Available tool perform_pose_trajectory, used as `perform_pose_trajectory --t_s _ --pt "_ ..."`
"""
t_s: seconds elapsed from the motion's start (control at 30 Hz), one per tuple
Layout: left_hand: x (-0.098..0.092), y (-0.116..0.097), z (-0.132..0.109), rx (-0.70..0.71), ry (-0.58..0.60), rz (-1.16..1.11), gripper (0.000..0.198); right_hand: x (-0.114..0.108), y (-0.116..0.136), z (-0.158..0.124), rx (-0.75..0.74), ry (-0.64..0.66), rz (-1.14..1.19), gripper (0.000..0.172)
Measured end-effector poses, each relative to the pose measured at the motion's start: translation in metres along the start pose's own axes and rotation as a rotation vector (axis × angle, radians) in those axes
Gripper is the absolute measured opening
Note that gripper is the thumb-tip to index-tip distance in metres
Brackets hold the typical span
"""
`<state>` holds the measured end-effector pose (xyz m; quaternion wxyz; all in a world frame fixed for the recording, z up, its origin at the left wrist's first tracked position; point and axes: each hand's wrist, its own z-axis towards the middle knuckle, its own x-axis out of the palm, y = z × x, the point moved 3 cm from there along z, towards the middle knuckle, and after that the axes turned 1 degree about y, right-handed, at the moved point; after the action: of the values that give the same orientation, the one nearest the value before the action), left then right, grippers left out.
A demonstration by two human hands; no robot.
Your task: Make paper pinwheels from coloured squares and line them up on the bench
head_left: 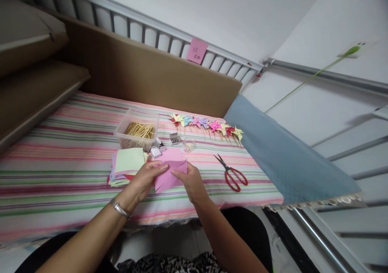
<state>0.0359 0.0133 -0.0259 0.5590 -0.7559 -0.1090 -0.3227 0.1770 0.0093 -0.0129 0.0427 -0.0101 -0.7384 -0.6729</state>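
Note:
Between my two hands is a square of pink paper (169,176), with cut or fold lines running in from its corners. My left hand (148,178) pinches its left side, thumb on top. On the right side my right hand (190,180) grips the same paper, thumb pressed on its face. Another pink sheet (172,154) lies flat just behind it. A stack of coloured paper squares (130,160), pale green on top, sits beside my left hand. Red-handled scissors (232,174) lie partly open to the right of my right hand.
A clear plastic box (121,133) holds many short wooden sticks. Near it are a small open box of pins (175,138), a small white box (155,151) and a round clear dish (189,144). Several paper pinwheels (214,125) lie in a row before a cardboard panel (151,70).

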Motion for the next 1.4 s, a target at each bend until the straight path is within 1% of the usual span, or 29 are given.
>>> perform_pose_trajectory --t_s 0.1,0.17,0.23,0.33,0.4,0.47,0.53,0.67,0.73,0.83,0.93,1.0,1.07,1.13,1.2,1.3,1.4 --pt "-0.002 -0.005 -0.001 0.033 -0.066 -0.038 0.027 0.002 -0.002 -0.001 0.025 0.003 -0.020 0.029" --pt "-0.006 -0.007 0.000 0.071 -0.122 -0.022 0.027 0.004 -0.003 -0.001 0.042 0.013 -0.001 0.029" --pt "-0.012 -0.008 0.002 0.141 -0.188 0.048 0.027 0.007 -0.005 -0.002 0.056 0.038 0.030 0.031" --pt "-0.020 -0.008 0.004 0.252 -0.290 0.224 0.024 0.013 -0.009 -0.002 0.059 0.074 0.056 0.035" --pt "-0.021 -0.009 0.005 0.301 -0.320 0.316 0.022 0.015 -0.011 -0.002 0.062 0.065 0.041 0.036" --pt "-0.021 -0.009 0.005 0.314 -0.330 0.351 0.022 0.014 -0.013 -0.001 0.073 0.037 0.013 0.037" --pt "-0.021 -0.010 0.006 0.288 -0.326 0.338 0.023 0.012 -0.014 0.000 0.091 0.008 -0.005 0.037" --pt "-0.021 -0.008 0.008 0.189 -0.257 0.285 0.026 0.006 -0.015 0.003 0.114 -0.019 -0.022 0.036" --pt "-0.022 -0.008 0.009 0.187 -0.254 0.285 0.025 0.004 -0.016 0.004 0.109 -0.020 -0.030 0.034" --pt "-0.024 -0.009 0.010 0.205 -0.284 0.300 0.025 0.003 -0.016 0.003 0.105 -0.014 -0.016 0.033" --pt "-0.022 -0.009 0.009 0.171 -0.268 0.270 0.025 0.002 -0.017 0.003 0.115 -0.020 0.006 0.033" --pt "-0.018 -0.008 0.007 0.105 -0.219 0.194 0.033 0.002 -0.016 0.004 0.118 -0.032 0.031 0.034" --pt "-0.013 -0.005 0.006 0.021 -0.126 0.103 0.039 0.001 -0.014 0.005 0.110 -0.041 0.072 0.035" --pt "-0.009 -0.001 0.004 -0.032 -0.026 0.048 0.035 0.001 -0.012 0.005 0.097 -0.044 0.119 0.033" --pt "-0.007 0.004 0.004 -0.044 0.028 0.029 0.029 0.001 -0.012 0.004 0.089 -0.040 0.148 0.032" --pt "-0.010 0.008 0.004 -0.053 0.004 0.021 0.026 0.002 -0.014 0.002 0.090 -0.037 0.152 0.034" --pt "-0.015 0.009 0.005 -0.062 -0.096 0.051 0.025 0.001 -0.017 0.001 0.092 -0.037 0.120 0.036"
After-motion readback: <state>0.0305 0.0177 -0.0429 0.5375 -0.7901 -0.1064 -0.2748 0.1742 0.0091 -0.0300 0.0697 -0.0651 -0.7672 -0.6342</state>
